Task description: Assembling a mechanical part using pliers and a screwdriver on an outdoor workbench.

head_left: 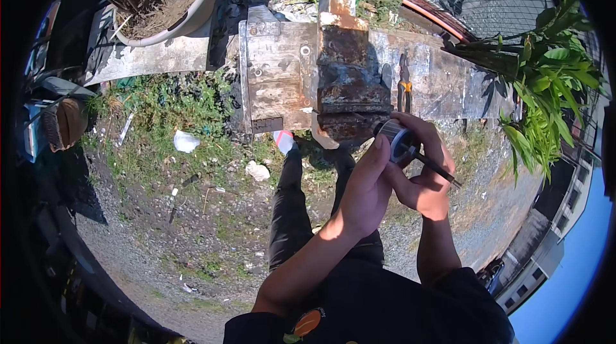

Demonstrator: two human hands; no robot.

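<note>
Between my two hands is a round metal part [394,132] with a ridged silver side, a pale rim and a dark rod sticking out toward the lower right. My left hand [364,193] grips it from the left, with the thumb against its side. Around its right side and over the top curl the fingers of my right hand [431,177]. Some fingertips are hidden behind the part. Just beyond my hands, pliers [404,86] with orange and black handles lie on a worn wooden board [443,81]. A rusty metal block [350,74] stands left of the pliers.
A weathered panel [276,77] lies left of the rusty block. A large plant pot [192,20] stands at the far left, leafy green plants [555,74] at the right. Behind runs a wire fence [494,0]. Grass and gravel [212,209] with scraps of litter cover the ground.
</note>
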